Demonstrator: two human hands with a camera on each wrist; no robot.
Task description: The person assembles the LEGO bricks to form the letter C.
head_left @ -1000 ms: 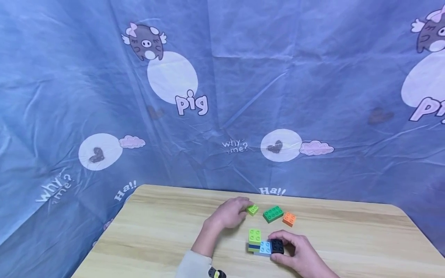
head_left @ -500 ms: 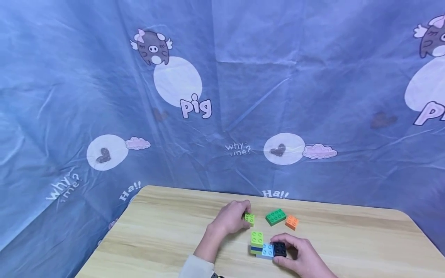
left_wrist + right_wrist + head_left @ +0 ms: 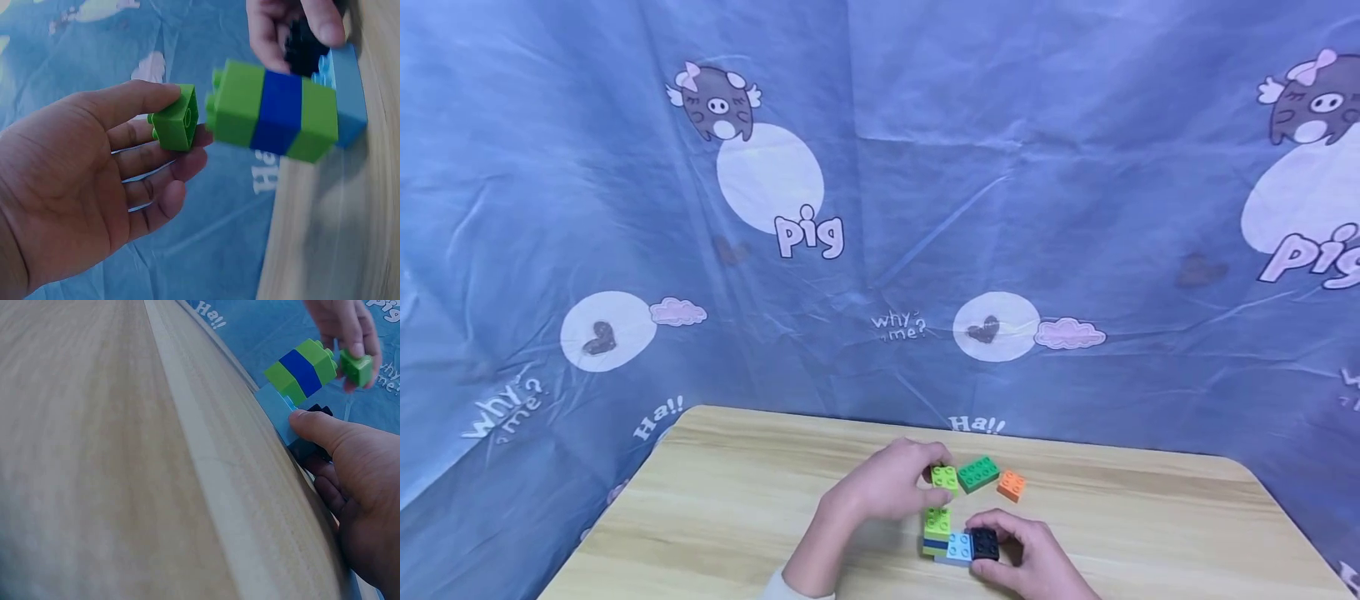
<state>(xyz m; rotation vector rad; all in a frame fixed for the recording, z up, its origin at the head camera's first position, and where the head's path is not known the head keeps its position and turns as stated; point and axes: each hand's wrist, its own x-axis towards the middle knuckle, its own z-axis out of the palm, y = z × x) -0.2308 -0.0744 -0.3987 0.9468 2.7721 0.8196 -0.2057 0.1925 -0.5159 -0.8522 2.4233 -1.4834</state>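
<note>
Left hand [image 3: 891, 481]: pinching lime-green square studded plastic brick [image 3: 944, 477] | right hand [image 3: 1032, 557]: gripping black square studded plastic brick [image 3: 985, 543], near right | pale wood-grain tabletop [image 3: 752, 479]

The left hand [image 3: 887, 486] pinches a lime brick [image 3: 177, 120] above a lime-and-blue stack [image 3: 275, 112]. Its light-blue base [image 3: 349, 97] meets a black brick [image 3: 985, 544] the right hand [image 3: 1028, 557] grips.

Brick stack [image 3: 936, 542] left of right hand [image 3: 1033, 560]; loose bricks [image 3: 978, 474] behind on table [image 3: 737, 508]; curtain [image 3: 895, 208] beyond.
</note>
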